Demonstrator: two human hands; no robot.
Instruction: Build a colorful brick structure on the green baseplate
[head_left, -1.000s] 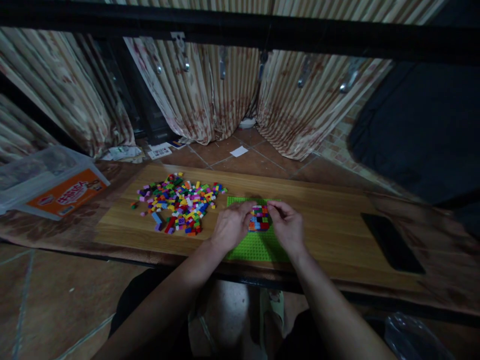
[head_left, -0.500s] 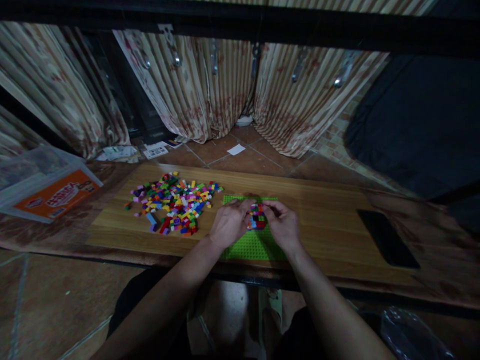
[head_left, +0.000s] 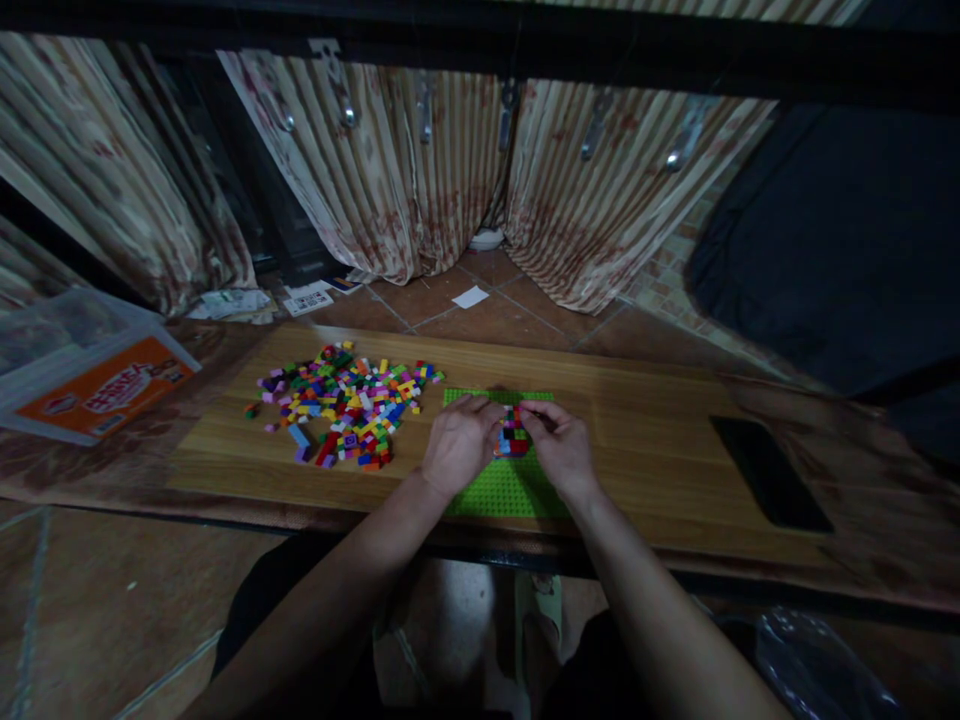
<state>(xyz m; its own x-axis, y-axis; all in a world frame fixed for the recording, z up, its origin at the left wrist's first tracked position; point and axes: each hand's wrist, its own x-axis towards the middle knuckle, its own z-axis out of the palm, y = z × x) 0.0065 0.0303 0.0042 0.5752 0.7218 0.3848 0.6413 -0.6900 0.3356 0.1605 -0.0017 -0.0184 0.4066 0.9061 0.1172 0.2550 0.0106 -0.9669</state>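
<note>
A small structure of building bricks (head_left: 513, 441), in red, blue, black and pink, stands on the green studded baseplate (head_left: 504, 494). My left hand (head_left: 462, 441) is curled closed against the structure's left side, its fingertips on the bricks. From the right, my right hand (head_left: 559, 446) pinches with thumb and forefinger at the structure's far right corner. The fingers partly cover the bricks, so the exact piece under each fingertip is hidden.
Loose coloured bricks (head_left: 360, 400) lie in a heap on the wooden board (head_left: 645, 430), left of the baseplate. A clear plastic box (head_left: 105, 375) with an orange label is at the far left. A black phone-like slab (head_left: 769, 472) rests at the right.
The whole view has shifted very slightly. Both hands stay at the brick structure, with only a small movement of the right fingers.
</note>
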